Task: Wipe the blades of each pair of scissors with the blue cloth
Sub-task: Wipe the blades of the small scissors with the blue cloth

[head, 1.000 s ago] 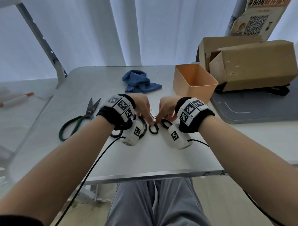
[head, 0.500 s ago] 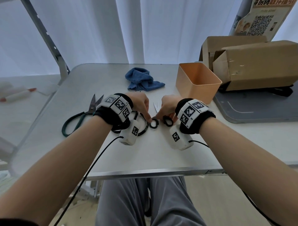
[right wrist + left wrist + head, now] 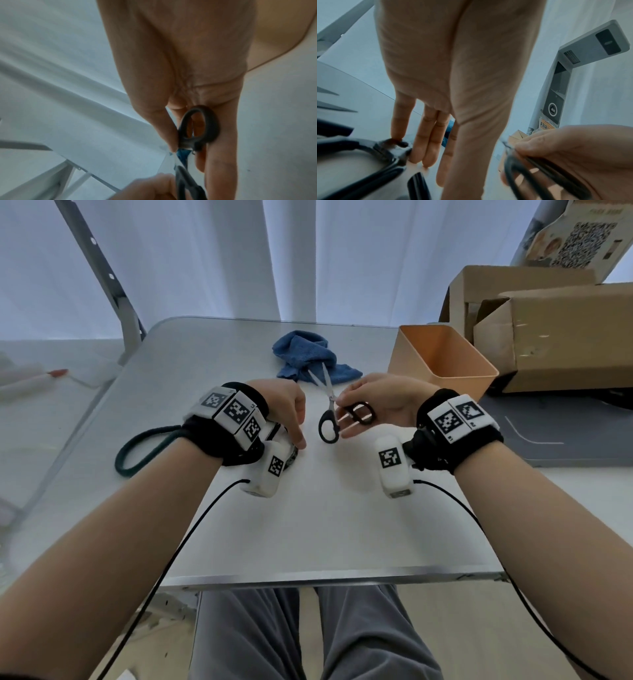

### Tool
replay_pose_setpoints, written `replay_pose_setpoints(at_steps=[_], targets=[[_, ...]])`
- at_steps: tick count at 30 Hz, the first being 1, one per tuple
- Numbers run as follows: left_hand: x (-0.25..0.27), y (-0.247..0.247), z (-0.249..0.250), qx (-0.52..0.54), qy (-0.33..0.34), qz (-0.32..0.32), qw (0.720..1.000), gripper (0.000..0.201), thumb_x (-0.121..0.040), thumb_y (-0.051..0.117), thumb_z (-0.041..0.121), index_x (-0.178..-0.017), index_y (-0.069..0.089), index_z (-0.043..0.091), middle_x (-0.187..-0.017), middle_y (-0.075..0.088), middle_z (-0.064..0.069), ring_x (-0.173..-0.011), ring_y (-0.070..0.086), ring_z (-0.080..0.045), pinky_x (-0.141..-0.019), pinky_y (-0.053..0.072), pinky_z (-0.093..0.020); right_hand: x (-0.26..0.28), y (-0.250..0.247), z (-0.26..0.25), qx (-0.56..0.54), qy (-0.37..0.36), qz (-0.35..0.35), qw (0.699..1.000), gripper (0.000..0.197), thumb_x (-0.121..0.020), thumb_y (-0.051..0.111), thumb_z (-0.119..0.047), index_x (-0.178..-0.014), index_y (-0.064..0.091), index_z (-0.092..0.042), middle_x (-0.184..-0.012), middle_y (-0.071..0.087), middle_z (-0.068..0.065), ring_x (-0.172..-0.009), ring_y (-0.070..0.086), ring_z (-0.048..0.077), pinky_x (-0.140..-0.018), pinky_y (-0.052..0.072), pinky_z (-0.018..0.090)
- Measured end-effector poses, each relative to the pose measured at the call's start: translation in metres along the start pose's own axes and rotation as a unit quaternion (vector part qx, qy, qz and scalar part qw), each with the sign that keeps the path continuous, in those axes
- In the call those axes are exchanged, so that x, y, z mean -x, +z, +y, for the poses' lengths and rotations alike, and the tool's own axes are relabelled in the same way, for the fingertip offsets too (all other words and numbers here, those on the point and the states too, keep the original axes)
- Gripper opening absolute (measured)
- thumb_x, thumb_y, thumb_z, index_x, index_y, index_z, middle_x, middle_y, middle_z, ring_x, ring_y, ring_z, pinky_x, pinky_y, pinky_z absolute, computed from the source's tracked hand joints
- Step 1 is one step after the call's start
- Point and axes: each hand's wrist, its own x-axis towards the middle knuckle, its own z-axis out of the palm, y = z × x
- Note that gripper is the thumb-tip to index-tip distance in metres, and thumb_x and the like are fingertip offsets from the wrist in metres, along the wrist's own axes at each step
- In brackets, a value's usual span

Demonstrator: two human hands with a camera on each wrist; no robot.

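My right hand pinches one black handle loop of a small pair of scissors between thumb and fingers, just above the table. Its blades stand apart and point at the crumpled blue cloth behind them. In the right wrist view the same loop sits between my thumb and fingers. My left hand holds nothing; its straight fingers touch the table beside a larger black-handled pair of scissors. A green-handled pair of scissors lies to the left, its blades hidden behind my left wrist.
An orange bin stands right of the cloth, with cardboard boxes behind it and a grey mat at the right. The table's front edge runs above my knees. A metal frame rises at the back left.
Both hands were at the small scissors' loops on the table. My right hand has lifted it with the blades spread, and my left hand has let go and moved left.
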Motion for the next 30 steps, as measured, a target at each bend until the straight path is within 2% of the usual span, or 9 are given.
replay_pose_setpoints(at_steps=[4, 7, 10, 13, 16, 20, 23, 26, 30], targets=[[-0.002, -0.005, -0.014, 0.009, -0.024, -0.003, 1.000, 0.054, -0.066, 0.091, 0.034, -0.111, 0.066, 0.019, -0.111, 0.062, 0.002, -0.104, 0.057, -0.018, -0.091, 0.048, -0.033, -0.010, -0.004, -0.007, -0.083, -0.042, -0.004, 0.996, 0.012, -0.102, 0.054, -0.010, -0.100, 0.059, 0.000, -0.090, 0.066, 0.015, -0.072, 0.072, 0.021, -0.066, 0.062, 0.033], [-0.002, -0.012, -0.022, 0.016, -0.041, -0.012, 0.999, 0.053, -0.067, 0.091, 0.034, -0.111, 0.065, 0.021, -0.113, 0.062, 0.004, -0.106, 0.057, -0.018, -0.095, 0.047, -0.033, -0.023, -0.003, -0.005, -0.150, -0.076, 0.007, 0.986, 0.012, -0.102, 0.054, -0.011, -0.097, 0.059, -0.002, -0.085, 0.063, 0.012, -0.070, 0.068, 0.019, -0.069, 0.062, 0.034], [0.001, -0.028, -0.022, 0.072, -0.007, -0.007, 0.997, 0.050, -0.071, 0.087, 0.039, -0.114, 0.066, 0.023, -0.111, 0.066, 0.008, -0.106, 0.060, -0.013, -0.098, 0.046, -0.032, -0.036, -0.003, 0.000, -0.205, -0.111, 0.025, 0.972, 0.013, -0.102, 0.052, -0.009, -0.094, 0.059, -0.001, -0.082, 0.062, 0.012, -0.068, 0.067, 0.018, -0.073, 0.062, 0.037], [-0.002, -0.046, -0.014, 0.241, 0.047, 0.002, 0.969, 0.043, -0.078, 0.081, 0.029, -0.117, 0.065, 0.019, -0.110, 0.071, 0.002, -0.106, 0.065, -0.014, -0.094, 0.049, -0.030, -0.047, -0.006, -0.003, -0.234, -0.134, 0.010, 0.963, 0.012, -0.103, 0.051, -0.009, -0.095, 0.059, -0.002, -0.082, 0.063, 0.012, -0.070, 0.068, 0.019, -0.073, 0.062, 0.038], [-0.016, -0.058, -0.002, 0.360, 0.058, 0.047, 0.930, 0.040, -0.081, 0.079, 0.024, -0.117, 0.067, 0.012, -0.112, 0.071, -0.008, -0.106, 0.069, -0.019, -0.089, 0.058, -0.032, -0.056, -0.011, -0.013, -0.258, -0.156, 0.005, 0.953, 0.013, -0.102, 0.051, -0.007, -0.096, 0.061, -0.001, -0.084, 0.065, 0.012, -0.074, 0.069, 0.023, -0.071, 0.062, 0.037], [-0.038, -0.070, 0.007, 0.388, 0.055, 0.085, 0.916, 0.033, -0.086, 0.077, 0.017, -0.114, 0.065, 0.003, -0.107, 0.073, -0.016, -0.096, 0.074, -0.025, -0.081, 0.062, -0.032, -0.068, -0.019, -0.029, -0.255, -0.177, 0.039, 0.950, 0.013, -0.100, 0.056, -0.009, -0.104, 0.060, 0.002, -0.083, 0.070, 0.012, -0.070, 0.071, 0.023, -0.064, 0.060, 0.030], [-0.046, -0.076, 0.006, 0.411, 0.081, 0.096, 0.903, 0.023, -0.091, 0.072, 0.016, -0.109, 0.063, 0.007, -0.094, 0.073, -0.009, -0.076, 0.072, -0.018, -0.075, 0.062, -0.028, -0.077, -0.026, -0.036, -0.243, -0.195, 0.067, 0.948, 0.007, -0.098, 0.060, -0.011, -0.094, 0.057, -0.007, -0.077, 0.064, 0.009, -0.059, 0.060, 0.017, -0.054, 0.052, 0.024], [-0.054, -0.080, 0.001, 0.429, 0.103, 0.127, 0.888, 0.017, -0.093, 0.070, 0.022, -0.103, 0.066, 0.009, -0.084, 0.069, -0.003, -0.065, 0.063, -0.011, -0.066, 0.057, -0.020, -0.088, -0.034, -0.038, -0.256, -0.205, 0.085, 0.941, 0.015, -0.098, 0.062, -0.012, -0.086, 0.053, -0.012, -0.077, 0.062, 0.008, -0.059, 0.054, 0.014, -0.049, 0.045, 0.021], [-0.067, -0.078, -0.008, 0.460, 0.092, 0.195, 0.861, 0.017, -0.094, 0.069, 0.028, -0.101, 0.069, 0.013, -0.072, 0.058, 0.000, -0.054, 0.050, -0.010, -0.057, 0.046, -0.017, -0.099, -0.033, -0.043, -0.256, -0.205, 0.105, 0.939, 0.019, -0.096, 0.065, -0.014, -0.079, 0.054, -0.015, -0.072, 0.061, 0.003, -0.059, 0.050, 0.012, -0.048, 0.040, 0.019]])
